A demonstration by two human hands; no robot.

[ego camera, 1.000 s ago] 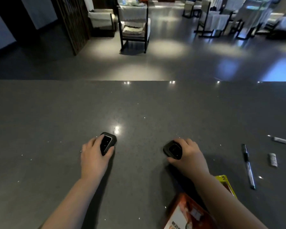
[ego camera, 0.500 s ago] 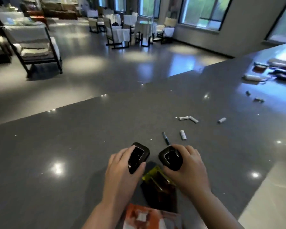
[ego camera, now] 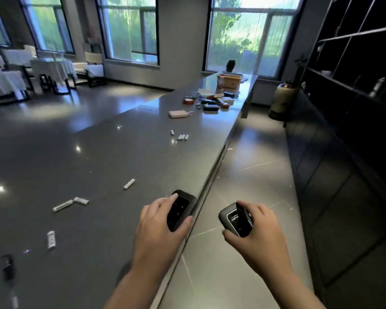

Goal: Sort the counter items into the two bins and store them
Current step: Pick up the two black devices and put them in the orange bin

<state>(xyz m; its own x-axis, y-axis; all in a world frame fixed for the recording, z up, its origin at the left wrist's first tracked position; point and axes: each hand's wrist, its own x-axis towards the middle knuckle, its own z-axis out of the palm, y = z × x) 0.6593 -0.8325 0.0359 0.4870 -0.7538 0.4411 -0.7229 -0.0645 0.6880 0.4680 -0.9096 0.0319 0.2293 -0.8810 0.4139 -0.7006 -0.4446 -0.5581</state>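
Observation:
My left hand [ego camera: 156,226] grips a small black device with a dark screen [ego camera: 180,209] over the counter's near edge. My right hand [ego camera: 255,230] grips a second black device [ego camera: 236,219], its screen faintly lit, out over the floor beside the counter. Several white batteries lie loose on the dark counter [ego camera: 80,157]: a touching pair [ego camera: 70,204], one [ego camera: 129,184] nearer my left hand, one [ego camera: 51,239] lower left, a cluster [ego camera: 181,136] farther off. Far down the counter stands an orange bin [ego camera: 229,80] with a pile of mixed items [ego camera: 212,102] before it.
A beige power bank [ego camera: 178,113] lies mid-counter. A dark blurred pen [ego camera: 8,266] sits at the lower left. Dark shelving [ego camera: 354,97] lines the right wall across a tiled aisle [ego camera: 250,197]. Tables and chairs [ego camera: 20,74] stand beyond the counter to the left.
The view has swung right along the counter. Both hands moved right with their devices; the right one now hangs past the counter edge. The orange packet is out of view.

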